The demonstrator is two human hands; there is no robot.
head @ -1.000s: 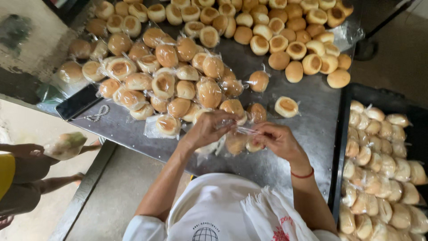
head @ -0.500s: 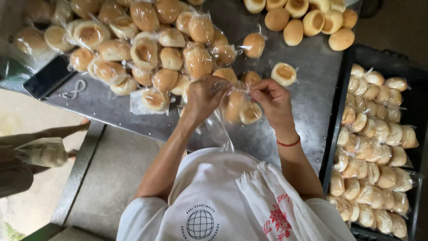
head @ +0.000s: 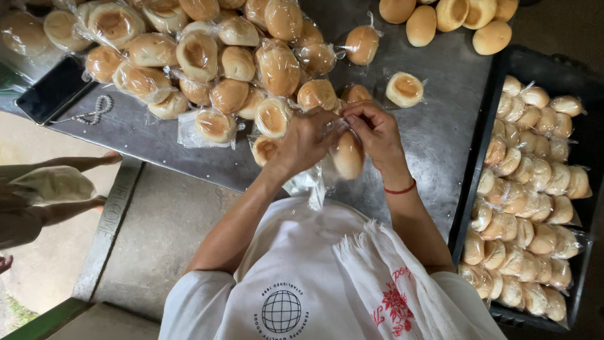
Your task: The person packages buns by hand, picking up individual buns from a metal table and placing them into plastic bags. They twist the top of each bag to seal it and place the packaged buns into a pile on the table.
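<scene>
My left hand [head: 302, 141] and my right hand [head: 374, 132] meet over the near edge of a grey metal table [head: 440, 138]. Together they pinch the top of a clear plastic bag with a golden bread roll [head: 348, 157] in it. Loose clear bags [head: 308, 182] hang below my hands against my white shirt. A red band circles my right wrist. Just beyond my hands lies a pile of bagged rolls [head: 220, 63], and one bagged roll [head: 404, 89] rests alone to the right.
A black crate [head: 481, 119] at the right holds many bagged rolls. Unwrapped rolls [head: 453, 19] sit at the table's far end. A dark phone [head: 53, 91] and a bead chain [head: 94, 113] lie at the left edge. Another person's legs [head: 50, 189] show at left on the floor.
My view has moved closer to the table. My hands have lifted the roll in its bag nearer to me and keep working at the bag's top.
</scene>
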